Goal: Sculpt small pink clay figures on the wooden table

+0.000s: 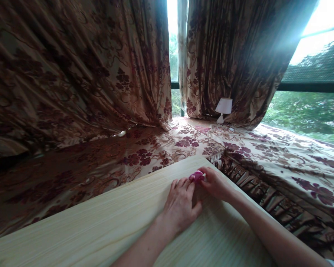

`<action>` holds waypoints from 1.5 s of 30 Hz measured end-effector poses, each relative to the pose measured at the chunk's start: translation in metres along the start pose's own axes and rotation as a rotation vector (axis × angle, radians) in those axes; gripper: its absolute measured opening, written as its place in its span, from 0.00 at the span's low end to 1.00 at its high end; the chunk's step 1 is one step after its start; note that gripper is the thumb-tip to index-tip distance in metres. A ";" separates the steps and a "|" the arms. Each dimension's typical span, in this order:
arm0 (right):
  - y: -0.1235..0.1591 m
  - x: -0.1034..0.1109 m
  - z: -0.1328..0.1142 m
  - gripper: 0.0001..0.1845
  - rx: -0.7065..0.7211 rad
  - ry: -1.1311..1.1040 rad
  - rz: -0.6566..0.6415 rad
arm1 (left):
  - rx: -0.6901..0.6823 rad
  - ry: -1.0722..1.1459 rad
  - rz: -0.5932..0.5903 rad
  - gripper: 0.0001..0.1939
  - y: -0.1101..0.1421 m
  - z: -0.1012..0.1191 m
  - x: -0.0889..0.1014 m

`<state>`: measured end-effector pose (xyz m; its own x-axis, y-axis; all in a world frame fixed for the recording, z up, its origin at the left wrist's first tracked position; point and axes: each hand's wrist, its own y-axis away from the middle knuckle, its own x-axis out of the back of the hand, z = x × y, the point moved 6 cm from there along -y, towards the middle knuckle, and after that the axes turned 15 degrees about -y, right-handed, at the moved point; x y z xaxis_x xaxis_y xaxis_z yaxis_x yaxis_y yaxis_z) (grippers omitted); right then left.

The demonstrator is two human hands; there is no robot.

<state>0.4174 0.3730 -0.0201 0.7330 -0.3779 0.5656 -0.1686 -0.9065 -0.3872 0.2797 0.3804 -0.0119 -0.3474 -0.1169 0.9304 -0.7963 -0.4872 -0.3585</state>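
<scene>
A small magenta-and-white object (196, 176), too small to name for certain, rests at the far end of the pale wood-grain tabletop (105, 211). My right hand (215, 182) curls round its right side, fingers and thumb closed on it. Beside it on the left, my left hand (180, 202) lies palm down on the wood with the fingers apart. Its index fingertip reaches the object's near left edge. Part of the object is covered by the right fingers.
Beyond the table's corner runs a padded window seat (269, 155) in floral cloth. A small white lamp (224, 106) stands there, its cord (225, 129) coiled beside it. Heavy floral curtains (100, 66) hang before the windows (314, 107).
</scene>
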 end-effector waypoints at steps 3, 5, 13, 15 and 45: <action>-0.001 0.002 0.000 0.06 -0.027 0.020 0.001 | -0.006 -0.002 -0.006 0.26 -0.001 -0.001 -0.001; -0.001 0.003 -0.001 0.06 -0.026 0.023 -0.004 | -0.009 -0.004 -0.011 0.26 -0.001 -0.002 -0.003; -0.002 0.000 0.006 0.07 -0.029 0.009 -0.003 | -0.028 -0.008 -0.044 0.30 -0.006 -0.005 -0.010; -0.003 -0.002 0.007 0.08 -0.025 0.009 -0.009 | -0.028 -0.014 -0.051 0.31 -0.006 -0.006 -0.011; 0.003 0.007 0.002 0.09 0.003 -0.050 0.036 | 0.079 0.066 0.131 0.13 0.003 -0.014 0.014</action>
<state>0.4232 0.3675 -0.0187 0.7587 -0.4003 0.5139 -0.1934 -0.8918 -0.4091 0.2660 0.3892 -0.0013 -0.4796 -0.1278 0.8681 -0.7015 -0.5384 -0.4669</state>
